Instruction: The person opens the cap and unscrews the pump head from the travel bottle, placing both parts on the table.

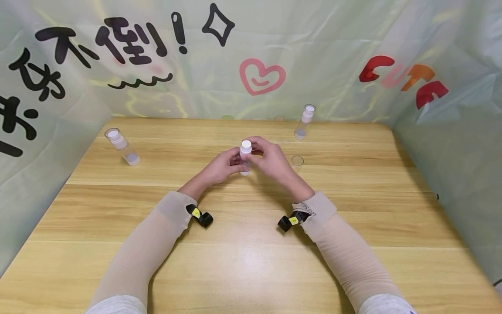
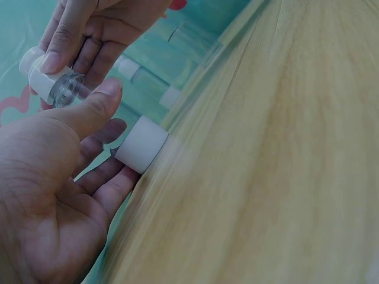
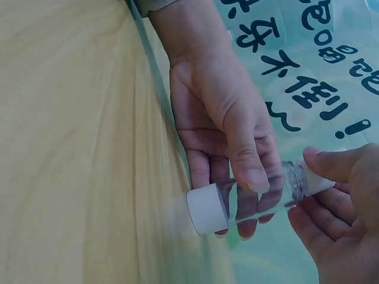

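Between both hands, over the middle of the table, stands a small clear pump bottle (image 1: 245, 167) with a white base and white top. My left hand (image 1: 222, 167) holds its clear body low down, thumb on one side and fingers behind. At the neck, my right hand (image 1: 272, 159) pinches the white collar (image 3: 318, 177) between thumb and fingers. The white base (image 2: 142, 144) is right at the tabletop in the left wrist view. A clear cap (image 1: 297, 162) sits on the table just right of my right hand.
A second clear bottle (image 1: 122, 146) with a white top and clear cap stands at the left of the wooden table (image 1: 251, 270). Another such bottle (image 1: 305, 123) is near the back edge, right of centre. A printed cloth (image 1: 313, 56) walls the back and sides.
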`<action>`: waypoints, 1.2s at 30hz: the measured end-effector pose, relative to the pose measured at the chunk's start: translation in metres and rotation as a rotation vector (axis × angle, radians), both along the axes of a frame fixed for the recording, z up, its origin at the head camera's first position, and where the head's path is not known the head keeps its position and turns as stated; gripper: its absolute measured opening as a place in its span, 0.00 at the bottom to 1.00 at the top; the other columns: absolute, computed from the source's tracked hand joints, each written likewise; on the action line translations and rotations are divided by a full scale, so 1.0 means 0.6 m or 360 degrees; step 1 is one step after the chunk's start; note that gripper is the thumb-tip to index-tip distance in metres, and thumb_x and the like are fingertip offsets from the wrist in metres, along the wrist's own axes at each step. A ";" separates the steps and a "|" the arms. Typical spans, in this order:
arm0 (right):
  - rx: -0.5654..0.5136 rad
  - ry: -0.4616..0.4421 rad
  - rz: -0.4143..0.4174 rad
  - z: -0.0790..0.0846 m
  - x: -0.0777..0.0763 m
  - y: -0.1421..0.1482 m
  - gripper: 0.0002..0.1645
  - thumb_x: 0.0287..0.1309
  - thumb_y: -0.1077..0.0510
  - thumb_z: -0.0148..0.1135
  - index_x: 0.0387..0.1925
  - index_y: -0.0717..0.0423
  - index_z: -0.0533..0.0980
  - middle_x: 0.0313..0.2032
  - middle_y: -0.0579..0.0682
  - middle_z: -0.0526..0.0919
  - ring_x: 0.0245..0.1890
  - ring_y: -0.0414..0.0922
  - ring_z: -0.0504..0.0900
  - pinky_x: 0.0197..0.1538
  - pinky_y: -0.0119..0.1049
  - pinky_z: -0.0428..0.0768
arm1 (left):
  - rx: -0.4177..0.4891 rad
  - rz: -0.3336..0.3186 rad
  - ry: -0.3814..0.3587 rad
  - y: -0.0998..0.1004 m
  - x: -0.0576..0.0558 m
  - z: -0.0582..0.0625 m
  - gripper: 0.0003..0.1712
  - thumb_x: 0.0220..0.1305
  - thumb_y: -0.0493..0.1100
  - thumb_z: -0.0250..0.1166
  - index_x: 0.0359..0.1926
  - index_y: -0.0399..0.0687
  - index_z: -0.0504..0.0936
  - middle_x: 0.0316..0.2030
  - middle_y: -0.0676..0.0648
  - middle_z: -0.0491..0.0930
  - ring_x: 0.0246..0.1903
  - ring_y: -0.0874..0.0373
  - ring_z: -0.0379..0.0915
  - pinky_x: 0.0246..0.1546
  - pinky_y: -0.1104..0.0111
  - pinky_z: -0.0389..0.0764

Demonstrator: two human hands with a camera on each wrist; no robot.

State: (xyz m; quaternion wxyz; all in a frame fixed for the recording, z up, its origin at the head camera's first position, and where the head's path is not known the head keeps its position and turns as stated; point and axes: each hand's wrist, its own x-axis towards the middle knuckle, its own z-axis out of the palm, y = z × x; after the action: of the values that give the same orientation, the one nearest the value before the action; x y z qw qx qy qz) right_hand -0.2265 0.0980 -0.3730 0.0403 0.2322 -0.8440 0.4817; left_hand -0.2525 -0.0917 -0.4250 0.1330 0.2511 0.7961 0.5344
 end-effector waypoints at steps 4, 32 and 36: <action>-0.0099 -0.0081 0.0052 0.001 -0.003 0.003 0.22 0.58 0.65 0.68 0.55 0.61 0.77 0.48 0.56 0.84 0.49 0.49 0.82 0.54 0.34 0.80 | 0.0005 -0.0004 0.0007 0.000 0.000 0.000 0.29 0.64 0.40 0.68 0.64 0.43 0.70 0.55 0.44 0.78 0.53 0.53 0.76 0.53 0.66 0.79; -0.0091 -0.0034 0.0136 0.009 -0.003 0.010 0.32 0.61 0.59 0.68 0.64 0.62 0.70 0.60 0.57 0.76 0.56 0.50 0.77 0.60 0.45 0.77 | 0.0036 -0.0029 0.0013 0.000 -0.001 -0.001 0.24 0.65 0.38 0.67 0.60 0.42 0.72 0.54 0.44 0.79 0.53 0.53 0.77 0.51 0.66 0.80; -0.0011 0.0124 0.0059 0.011 0.002 0.002 0.34 0.59 0.58 0.70 0.64 0.64 0.69 0.58 0.58 0.77 0.57 0.49 0.76 0.59 0.44 0.77 | 0.0025 -0.0021 0.0026 0.000 0.000 -0.001 0.22 0.65 0.38 0.67 0.57 0.42 0.73 0.52 0.44 0.79 0.52 0.53 0.78 0.50 0.66 0.81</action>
State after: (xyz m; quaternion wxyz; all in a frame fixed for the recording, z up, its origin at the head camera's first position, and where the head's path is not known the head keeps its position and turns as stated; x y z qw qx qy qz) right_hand -0.2251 0.0991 -0.3663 0.0650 0.2662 -0.8358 0.4758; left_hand -0.2526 -0.0916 -0.4254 0.1280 0.2616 0.7912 0.5377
